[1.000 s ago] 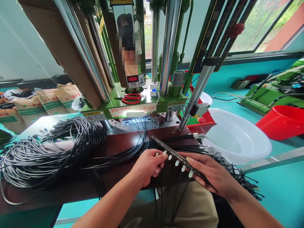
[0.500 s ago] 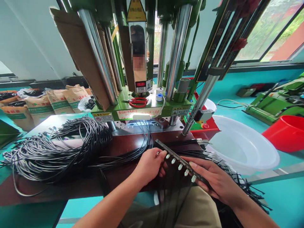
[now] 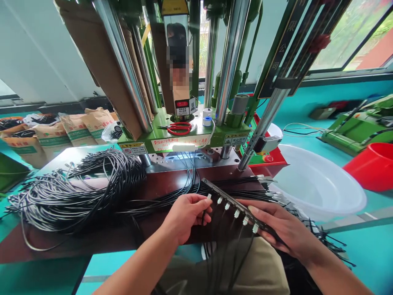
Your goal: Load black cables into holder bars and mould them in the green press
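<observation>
My right hand [image 3: 278, 223] grips the near end of a long dark metal bar [image 3: 225, 194], thumb on top, over my lap. Along the bar's near edge sit several pale connectors [image 3: 236, 213], their black cables hanging down in front of my trousers. My left hand [image 3: 188, 217] is closed, thumb and forefinger pinching a cable connector [image 3: 209, 196] by its end, the pale tip pointing up. This connector is just left of the bar's far part, apart from it or barely touching; I cannot tell which. Part of its black cable shows below my fingers.
A green press [image 3: 144, 137] stands ahead, red-handled pliers [image 3: 179, 128] on its bed. Black cables [image 3: 187, 176] run from under it across the brown table [image 3: 159, 237]. A large cable bundle [image 3: 70, 196] lies left. A white tub [image 3: 325, 184] and red bucket [image 3: 373, 166] stand right.
My left hand has drawn back slightly left from the bar, so the pale connector tip in its fingers now shows. The bar stays in my right hand, and the view has shifted a little.
</observation>
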Motion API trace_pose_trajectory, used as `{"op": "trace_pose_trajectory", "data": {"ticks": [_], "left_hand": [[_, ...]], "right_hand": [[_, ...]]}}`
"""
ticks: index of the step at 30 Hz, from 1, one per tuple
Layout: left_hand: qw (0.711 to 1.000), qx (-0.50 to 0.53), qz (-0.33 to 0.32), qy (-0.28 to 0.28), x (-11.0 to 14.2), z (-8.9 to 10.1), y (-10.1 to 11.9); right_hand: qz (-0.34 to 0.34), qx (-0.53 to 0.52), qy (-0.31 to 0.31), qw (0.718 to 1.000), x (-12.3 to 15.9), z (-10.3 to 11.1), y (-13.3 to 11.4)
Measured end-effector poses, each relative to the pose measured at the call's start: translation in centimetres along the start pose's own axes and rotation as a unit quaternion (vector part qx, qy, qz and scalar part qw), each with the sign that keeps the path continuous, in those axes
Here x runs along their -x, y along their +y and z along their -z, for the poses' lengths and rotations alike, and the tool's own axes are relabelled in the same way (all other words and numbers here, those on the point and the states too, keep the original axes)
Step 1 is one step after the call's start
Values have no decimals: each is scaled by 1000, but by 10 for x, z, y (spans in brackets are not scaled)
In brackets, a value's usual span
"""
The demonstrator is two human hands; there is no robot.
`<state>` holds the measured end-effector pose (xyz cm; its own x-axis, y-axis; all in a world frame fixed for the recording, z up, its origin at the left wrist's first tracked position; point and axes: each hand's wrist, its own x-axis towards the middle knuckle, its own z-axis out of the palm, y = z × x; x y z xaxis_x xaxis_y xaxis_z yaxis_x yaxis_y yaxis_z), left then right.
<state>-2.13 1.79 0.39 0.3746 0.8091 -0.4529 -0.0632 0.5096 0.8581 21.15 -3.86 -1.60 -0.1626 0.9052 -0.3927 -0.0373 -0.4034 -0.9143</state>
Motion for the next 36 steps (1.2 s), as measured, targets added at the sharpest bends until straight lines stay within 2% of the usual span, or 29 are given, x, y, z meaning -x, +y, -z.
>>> {"op": "trace_pose_trajectory", "data": {"ticks": [5, 18, 25, 30, 36], "left_hand": [[999, -36, -4, -5, -10, -3, 0], [999, -48, -6, -12, -11, -2, -2], [999, -23, 24, -14, -15, 0, -1], [998, -1, 42, -37, -16, 3, 1], [999, 0, 39, -34, -16, 4, 0]], "right_hand": [[-1, 12, -15, 1000, 2, -1, -2], [-25, 61, -29, 997, 4, -1, -9], [-8, 81, -50, 995, -1, 5, 3], [-6, 94, -59, 994, 0, 2, -4], [-2, 95, -61, 994, 1, -2, -7]]}}
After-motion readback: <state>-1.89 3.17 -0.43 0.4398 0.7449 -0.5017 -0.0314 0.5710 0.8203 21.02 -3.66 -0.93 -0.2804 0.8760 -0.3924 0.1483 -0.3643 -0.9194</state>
